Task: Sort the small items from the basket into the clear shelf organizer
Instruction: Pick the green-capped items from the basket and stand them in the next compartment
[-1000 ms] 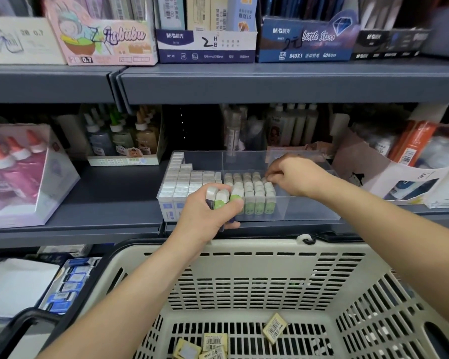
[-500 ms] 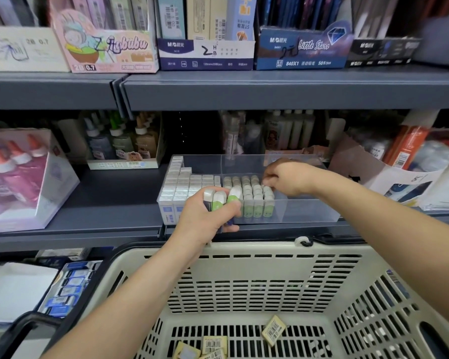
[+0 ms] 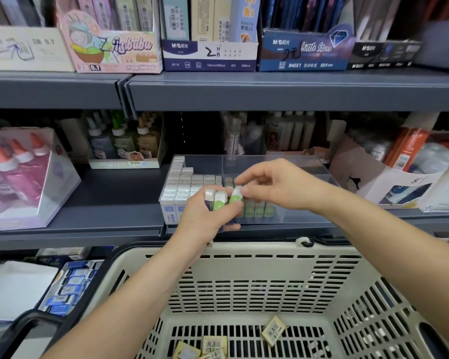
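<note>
While my left hand (image 3: pixel 208 216) grips a bunch of erasers (image 3: pixel 218 200) just before the clear organizer (image 3: pixel 309 174), my right hand (image 3: pixel 278 185) pinches the tip of one green eraser (image 3: pixel 236 197) in that bunch, above the basket (image 3: pixel 244 268).
</note>
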`<state>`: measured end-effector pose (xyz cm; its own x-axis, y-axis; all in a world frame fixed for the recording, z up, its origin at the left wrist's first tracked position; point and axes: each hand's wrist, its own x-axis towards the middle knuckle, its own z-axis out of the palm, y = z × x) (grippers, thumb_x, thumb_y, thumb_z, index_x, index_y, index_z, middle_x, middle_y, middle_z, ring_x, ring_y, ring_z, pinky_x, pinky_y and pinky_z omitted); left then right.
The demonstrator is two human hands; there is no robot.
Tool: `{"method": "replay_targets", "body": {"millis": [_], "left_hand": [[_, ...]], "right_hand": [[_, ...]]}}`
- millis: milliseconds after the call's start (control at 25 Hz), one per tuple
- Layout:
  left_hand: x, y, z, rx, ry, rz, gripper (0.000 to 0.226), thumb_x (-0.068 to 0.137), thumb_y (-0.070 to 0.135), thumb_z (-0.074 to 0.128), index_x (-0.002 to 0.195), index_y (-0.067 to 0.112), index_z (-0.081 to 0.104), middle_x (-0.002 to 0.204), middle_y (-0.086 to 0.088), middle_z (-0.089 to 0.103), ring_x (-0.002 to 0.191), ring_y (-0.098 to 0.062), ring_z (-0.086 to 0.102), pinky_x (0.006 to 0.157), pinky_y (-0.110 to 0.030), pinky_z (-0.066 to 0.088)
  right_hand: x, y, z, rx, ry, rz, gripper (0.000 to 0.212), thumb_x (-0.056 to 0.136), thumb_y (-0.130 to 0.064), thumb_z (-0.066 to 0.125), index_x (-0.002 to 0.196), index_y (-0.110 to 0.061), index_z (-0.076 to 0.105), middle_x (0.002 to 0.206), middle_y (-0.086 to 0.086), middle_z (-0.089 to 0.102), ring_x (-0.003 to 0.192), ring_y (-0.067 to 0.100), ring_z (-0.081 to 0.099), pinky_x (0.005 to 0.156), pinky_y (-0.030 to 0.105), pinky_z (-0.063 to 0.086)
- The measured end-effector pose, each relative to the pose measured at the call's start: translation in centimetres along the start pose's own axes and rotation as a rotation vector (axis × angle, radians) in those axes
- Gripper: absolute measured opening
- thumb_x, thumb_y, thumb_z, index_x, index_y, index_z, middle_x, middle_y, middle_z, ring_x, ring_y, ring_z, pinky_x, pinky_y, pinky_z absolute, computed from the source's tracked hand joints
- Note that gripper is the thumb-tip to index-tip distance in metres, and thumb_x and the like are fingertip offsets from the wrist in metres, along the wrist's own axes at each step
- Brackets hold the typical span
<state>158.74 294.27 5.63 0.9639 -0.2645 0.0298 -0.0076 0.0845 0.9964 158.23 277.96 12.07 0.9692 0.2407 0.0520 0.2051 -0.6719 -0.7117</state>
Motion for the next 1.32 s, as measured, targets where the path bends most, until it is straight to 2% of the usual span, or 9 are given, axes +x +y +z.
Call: {"method": "replay_targets", "body": {"millis": [120,200,280,400,520,800,1000,1120,1320], "left_hand": [[0.0,-0.1,-0.2,-0.031,-0.011,0.010,0.017,0.079,0.008,0.070,0.092,0.012,0.061,0.065,0.000,0.066,0.063,-0.008,0.066,0.057,-0.025,0.056],[0.1,-0.2,-0.1,-0.052,0.003,0.000,0.018,0.078,0.012,0.072,0.091,0.013,0.059,0.069,-0.001,0.071,0.069,-0.014,0.070,0.050,-0.023,0.053],[0.1,-0.2,0.0,-0.025,0.031,-0.002,0.019,0.078,0.017,0.072,0.087,0.013,0.056,0.063,0.000,0.069,0.059,-0.015,0.069,0.039,-0.020,0.045],[0.0,-0.4,0.0,0.046,0.051,0.011,0.019,0.079,0.026,0.071,0.082,0.017,0.054,0.049,0.002,0.059,0.040,-0.009,0.054,0.034,-0.017,0.033],[0.0,-0.5,-0.1,0.028,0.021,0.023,0.018,0.082,0.032,0.066,0.087,0.019,0.055,0.055,0.002,0.058,0.047,-0.008,0.054,0.038,-0.016,0.034],[0.4,-0.5,-0.3,-0.016,0.017,0.018,0.012,0.090,0.020,0.058,0.080,0.015,0.053,0.060,-0.002,0.054,0.063,-0.018,0.050,0.041,-0.021,0.033],[0.4,-0.5,-0.2,-0.033,0.003,0.036,0.012,0.092,0.015,0.054,0.080,0.014,0.051,0.065,-0.003,0.055,0.061,-0.014,0.052,0.041,-0.021,0.034],[0.4,-0.5,-0.3,-0.032,0.002,0.023,0.004,0.090,0.010,0.054,0.087,0.012,0.053,0.068,-0.003,0.056,0.063,-0.015,0.052,0.042,-0.021,0.035],[0.4,-0.5,-0.4,-0.073,-0.008,-0.003,0.013,0.087,0.005,0.055,0.096,0.014,0.056,0.074,0.000,0.064,0.065,-0.011,0.059,0.046,-0.020,0.043]], "right_hand": [[-0.5,-0.4,0.2,-0.018,0.085,-0.023,0.002,0.079,-0.022,0.071,0.081,-0.022,0.070,0.067,-0.009,0.066,0.058,-0.001,0.060,0.071,0.023,0.054],[-0.4,-0.2,-1.1,0.001,0.205,-0.028,0.006,0.078,-0.020,0.072,0.075,-0.024,0.069,0.066,-0.006,0.067,0.061,0.005,0.063,0.071,0.027,0.054],[0.3,0.6,-3.1,0.027,0.367,0.015,0.011,0.079,-0.019,0.071,0.073,-0.027,0.067,0.073,-0.002,0.069,0.071,0.013,0.066,0.074,0.030,0.054],[1.2,2.5,-4.3,-0.247,0.495,0.061,0.014,0.084,-0.018,0.063,0.077,-0.029,0.062,0.072,-0.011,0.064,0.072,0.008,0.061,0.073,0.017,0.050],[1.6,3.8,-3.4,-0.418,0.474,0.012,0.005,0.087,-0.021,0.060,0.089,-0.022,0.064,0.074,-0.009,0.060,0.079,0.014,0.060,0.077,0.024,0.048],[1.8,4.3,-2.9,-0.432,0.428,-0.020,0.007,0.084,-0.017,0.061,0.089,-0.021,0.065,0.074,-0.008,0.060,0.078,0.014,0.060,0.078,0.028,0.050],[2.0,4.2,-3.0,-0.421,0.392,0.018,0.006,0.084,-0.019,0.063,0.089,-0.021,0.066,0.076,-0.006,0.062,0.082,0.016,0.062,0.081,0.028,0.050],[2.6,4.6,-2.5,-0.370,0.394,0.084,0.008,0.084,-0.020,0.064,0.091,-0.020,0.068,0.079,-0.004,0.064,0.086,0.017,0.063,0.083,0.029,0.051],[3.3,5.5,-0.9,-0.363,0.363,0.178,0.008,0.083,-0.027,0.064,0.090,-0.025,0.067,0.083,-0.007,0.065,0.083,0.015,0.061,0.078,0.031,0.053]]}}
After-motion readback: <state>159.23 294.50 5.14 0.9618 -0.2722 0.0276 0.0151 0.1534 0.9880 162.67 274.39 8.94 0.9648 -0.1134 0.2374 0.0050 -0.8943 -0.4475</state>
